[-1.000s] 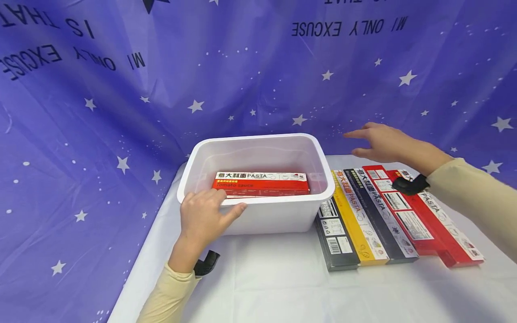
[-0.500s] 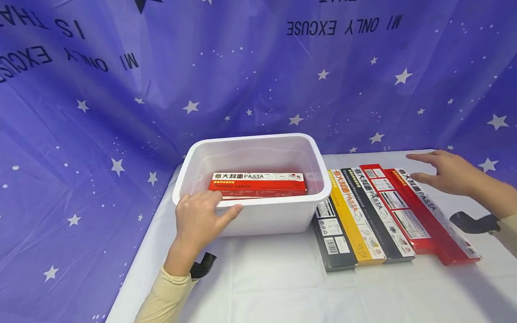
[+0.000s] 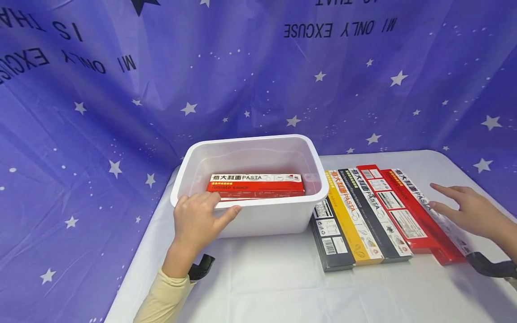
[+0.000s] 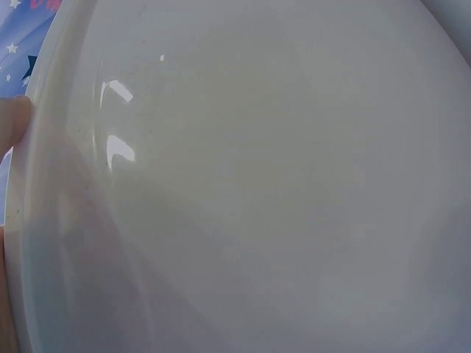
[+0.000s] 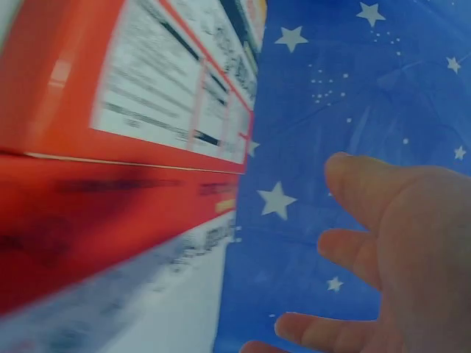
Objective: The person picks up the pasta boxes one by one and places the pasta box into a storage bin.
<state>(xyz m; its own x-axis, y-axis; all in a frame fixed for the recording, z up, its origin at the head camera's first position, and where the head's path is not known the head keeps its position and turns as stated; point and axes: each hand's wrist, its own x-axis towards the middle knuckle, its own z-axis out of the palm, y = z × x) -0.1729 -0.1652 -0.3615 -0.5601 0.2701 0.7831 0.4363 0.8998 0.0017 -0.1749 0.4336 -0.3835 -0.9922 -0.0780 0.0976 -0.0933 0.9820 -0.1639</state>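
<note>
My left hand (image 3: 197, 222) grips the near rim of a white plastic tub (image 3: 268, 220), fingers over the edge and thumb along the outside. Inside the tub lies a red tomato sauce pasta box (image 3: 255, 192), with another red edge showing beneath it. My right hand (image 3: 470, 211) holds nothing; its fingers are spread just right of the outermost red pasta box (image 3: 412, 202). In the right wrist view the fingers (image 5: 353, 184) stand apart from the red boxes. The left wrist view mostly shows the tub's outer wall (image 4: 257, 184), with the thumb (image 4: 13, 121) at its edge.
Beside the outermost box lie a red box label side up (image 3: 397, 211), a black pasta box (image 3: 373, 215), a yellow one (image 3: 351, 220) and a dark box (image 3: 331, 237) near the tub. A purple starry cloth (image 3: 250, 80) rises behind the white table (image 3: 262, 282).
My right hand has moved from above the back of the boxes, rightward and then down toward the outermost red box. My left hand stays on the tub's rim. The head view has shifted slightly.
</note>
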